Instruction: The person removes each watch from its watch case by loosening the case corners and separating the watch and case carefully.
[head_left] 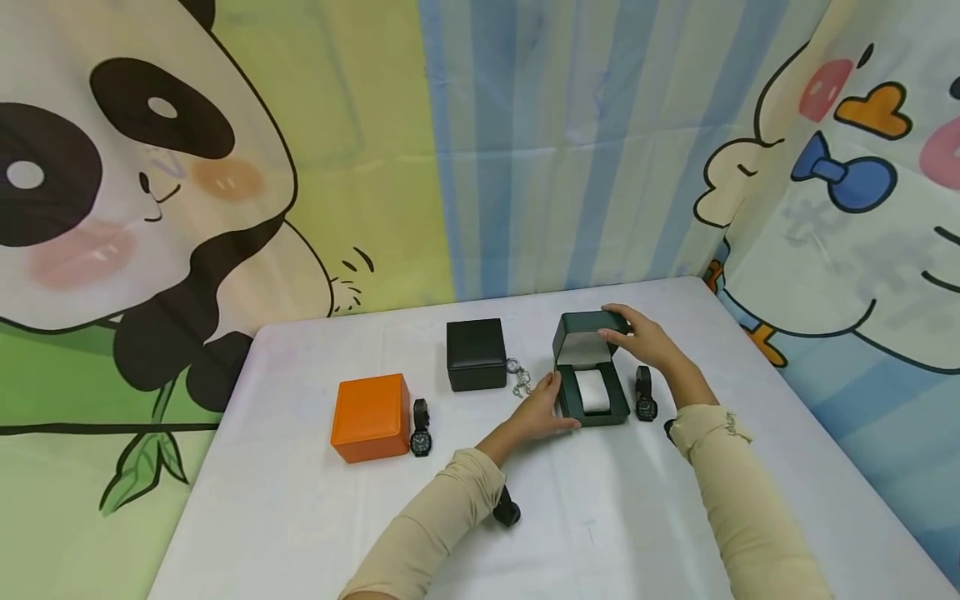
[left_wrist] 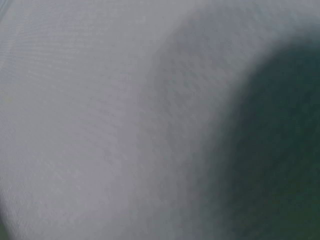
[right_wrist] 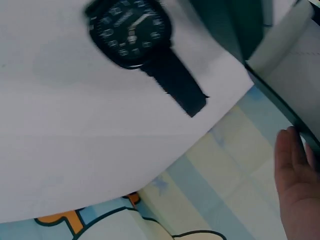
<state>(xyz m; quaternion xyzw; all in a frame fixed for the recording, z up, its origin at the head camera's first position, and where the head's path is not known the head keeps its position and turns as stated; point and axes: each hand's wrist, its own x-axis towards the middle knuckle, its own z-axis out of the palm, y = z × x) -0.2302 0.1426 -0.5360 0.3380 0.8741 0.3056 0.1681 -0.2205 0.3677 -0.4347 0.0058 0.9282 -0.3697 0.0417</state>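
Observation:
A dark green watch box (head_left: pixel 618 404) stands with its lid (head_left: pixel 577 323) raised, showing a pale lining and a white cushion (head_left: pixel 592 391). My left hand (head_left: pixel 534 410) grips the left front corner of the base, fingers along its side and thumb at the front. At the lid's upper right edge, my right hand (head_left: pixel 639 337) holds it between thumb and fingers. Just right of the box lies a black watch (head_left: pixel 645 394); its numbered dial (right_wrist: pixel 132 30) shows in the right wrist view. A blurred dark green shape (left_wrist: pixel 285 150) fills the right of the left wrist view.
On the white table (head_left: pixel 277 400) are a closed black box (head_left: pixel 476 354) beside a silver chain-like item (head_left: pixel 521 382), and a closed orange box (head_left: pixel 370 417) beside a black watch (head_left: pixel 421 429). Another dark item (head_left: pixel 507 508) lies partly behind my left sleeve. Printed curtains (head_left: pixel 525 150) hang behind.

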